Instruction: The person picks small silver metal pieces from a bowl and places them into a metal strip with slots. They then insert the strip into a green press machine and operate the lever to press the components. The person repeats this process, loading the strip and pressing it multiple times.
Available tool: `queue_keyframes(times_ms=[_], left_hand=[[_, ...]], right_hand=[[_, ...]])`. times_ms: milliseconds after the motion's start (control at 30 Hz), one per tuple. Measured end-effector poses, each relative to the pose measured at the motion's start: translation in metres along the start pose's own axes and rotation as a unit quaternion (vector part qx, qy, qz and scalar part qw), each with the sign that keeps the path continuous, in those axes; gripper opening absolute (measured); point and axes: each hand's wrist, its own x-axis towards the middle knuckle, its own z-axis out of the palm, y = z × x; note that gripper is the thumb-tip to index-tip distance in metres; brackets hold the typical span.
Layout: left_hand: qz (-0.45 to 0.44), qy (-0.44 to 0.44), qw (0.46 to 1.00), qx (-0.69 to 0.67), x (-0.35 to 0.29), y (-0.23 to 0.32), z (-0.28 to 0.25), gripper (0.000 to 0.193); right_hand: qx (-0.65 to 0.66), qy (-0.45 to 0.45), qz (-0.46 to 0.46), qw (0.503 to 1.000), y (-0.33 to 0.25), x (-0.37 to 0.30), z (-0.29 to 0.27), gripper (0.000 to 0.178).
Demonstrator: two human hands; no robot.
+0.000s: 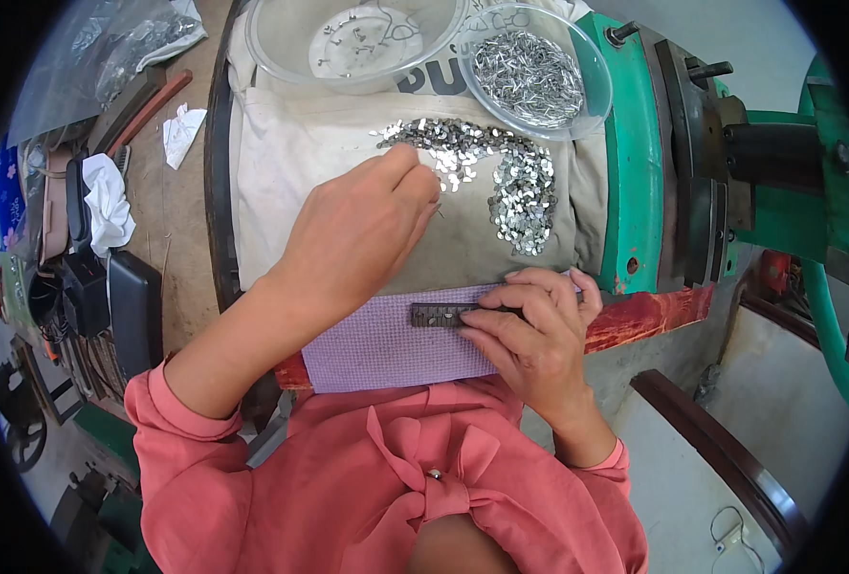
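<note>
My right hand [544, 340] grips a small dark ridged metal block [434, 315] between thumb and fingers, over a purple checked cloth [372, 344]. Tiny silvery pieces sit on the block's top. Farther off, my left hand [362, 225] is closed in a pinch at the near side of a heap of small flat shiny metal pieces [525, 196]. Its fingertips are largely hidden by the back of the hand, so what they hold cannot be made out. The heap bends in an arc over a pale cloth [300, 134].
A clear round tub [529, 110] of thin silvery metal parts stands beyond the heap. Left of it is a larger clear bowl [281, 72] with a few small parts. A green machine [630, 191] borders the right. Tissue [107, 206], tools and dark cases crowd the left.
</note>
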Motion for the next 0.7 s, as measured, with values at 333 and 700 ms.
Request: queue_keyframes(times_ms=[333,700], left_hand=[[-0.020,-0.004,1.000,0.023,-0.030,-0.008,-0.013,0.015],[-0.007,0.002,1.000,-0.012,-0.047,-0.007,-0.015,0.018]], right_hand=[[-0.008,0.002,-0.007,1.000,0.003,0.000,0.001,0.016],[-0.032,0.025,-0.060,0.997,-0.013,0.005,0.013,0.017]])
